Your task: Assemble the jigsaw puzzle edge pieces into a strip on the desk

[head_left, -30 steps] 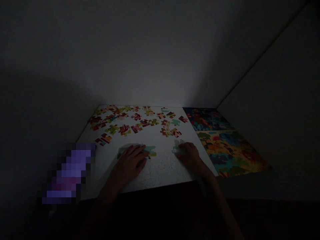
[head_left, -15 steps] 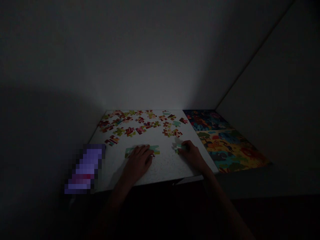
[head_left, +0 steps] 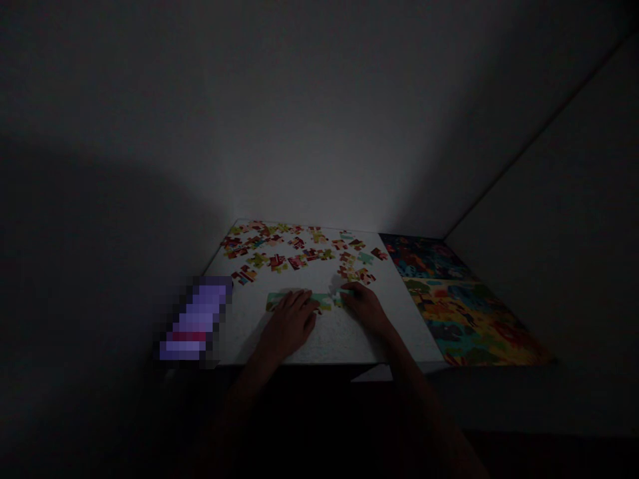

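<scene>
Two hands join jigsaw pieces on a dim white counter (head_left: 319, 336).
Left hand (head_left: 289, 322) lies spread, flat on the green cardboard strip (head_left: 279, 301); right hand (head_left: 367, 307) pinches a thin, light green piece (head_left: 341, 297), best held by its edges.

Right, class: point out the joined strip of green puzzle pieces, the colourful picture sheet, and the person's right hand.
green strip (head_left: 277, 301), head view, its bare left end.
picture sheet (head_left: 464, 313), head view, its middle.
right hand (head_left: 367, 307), head view, back of the hand.
</scene>
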A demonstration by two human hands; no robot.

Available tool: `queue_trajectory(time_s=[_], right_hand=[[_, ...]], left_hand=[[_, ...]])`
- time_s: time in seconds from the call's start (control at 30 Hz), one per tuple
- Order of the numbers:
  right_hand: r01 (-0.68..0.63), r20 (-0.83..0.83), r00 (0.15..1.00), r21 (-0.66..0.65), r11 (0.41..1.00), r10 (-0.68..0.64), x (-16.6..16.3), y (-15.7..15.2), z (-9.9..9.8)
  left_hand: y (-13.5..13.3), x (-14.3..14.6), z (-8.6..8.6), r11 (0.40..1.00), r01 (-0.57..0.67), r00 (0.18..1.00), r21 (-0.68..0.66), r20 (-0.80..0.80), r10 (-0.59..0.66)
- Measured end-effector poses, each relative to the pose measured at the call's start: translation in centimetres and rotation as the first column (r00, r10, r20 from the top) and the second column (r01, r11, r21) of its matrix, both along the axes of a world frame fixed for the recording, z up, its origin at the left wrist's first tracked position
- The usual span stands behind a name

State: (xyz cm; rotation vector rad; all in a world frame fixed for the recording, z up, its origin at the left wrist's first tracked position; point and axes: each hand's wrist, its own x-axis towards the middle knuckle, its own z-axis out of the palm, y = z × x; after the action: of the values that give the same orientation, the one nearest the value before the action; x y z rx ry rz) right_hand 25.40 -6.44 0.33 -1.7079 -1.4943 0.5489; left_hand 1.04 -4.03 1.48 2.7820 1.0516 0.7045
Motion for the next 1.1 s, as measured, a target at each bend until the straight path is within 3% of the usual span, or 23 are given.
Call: queue_trajectory(time_s=[0.6,1.1], right_hand=[[-0.104,0.262,0.961,0.041,0.994,0.09,-1.0,-0.6,1.1],[-0.141,0.297,0.949,0.094,0.986,0.108,-1.4,-0.5,1.0]], left_hand=[[0.1,0.2,0.5,1.0,0.023,0.996,-0.014,-0.08,-0.024],[0.0,0.4,0.7,1.0,0.017,0.991,-0.019,-0.132,-0.019]])
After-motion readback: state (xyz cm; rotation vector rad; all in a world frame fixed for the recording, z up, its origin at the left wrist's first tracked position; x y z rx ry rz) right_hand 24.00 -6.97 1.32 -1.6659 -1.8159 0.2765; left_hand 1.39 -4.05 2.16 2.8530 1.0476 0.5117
